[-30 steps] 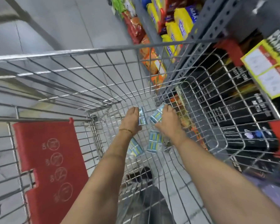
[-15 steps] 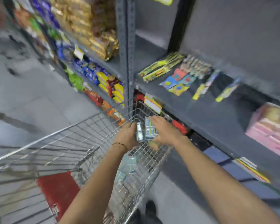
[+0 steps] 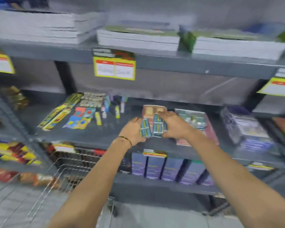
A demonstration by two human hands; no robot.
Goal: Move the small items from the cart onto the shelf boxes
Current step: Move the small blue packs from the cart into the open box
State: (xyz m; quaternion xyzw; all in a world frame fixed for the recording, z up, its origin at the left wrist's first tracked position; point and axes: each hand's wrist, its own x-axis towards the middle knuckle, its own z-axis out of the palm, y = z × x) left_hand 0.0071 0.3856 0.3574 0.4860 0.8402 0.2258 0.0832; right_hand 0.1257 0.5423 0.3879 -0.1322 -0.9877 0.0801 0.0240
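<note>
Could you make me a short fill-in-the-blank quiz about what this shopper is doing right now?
1. The small blue packets are held in ____ hands.
2. The hands are raised over the ____ shelf, not the cart.
3. A thin bracelet sits on the ____ wrist.

Missing words: both; middle; left

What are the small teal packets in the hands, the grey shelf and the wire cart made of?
Small teal packets: probably glossy plastic wrap; they glint, though blurred. Grey shelf: looks like matt painted metal, with a thin flat edge and dark upright. Wire cart: bare shiny metal wire in a grid. Left hand and right hand each hold packets.
</note>
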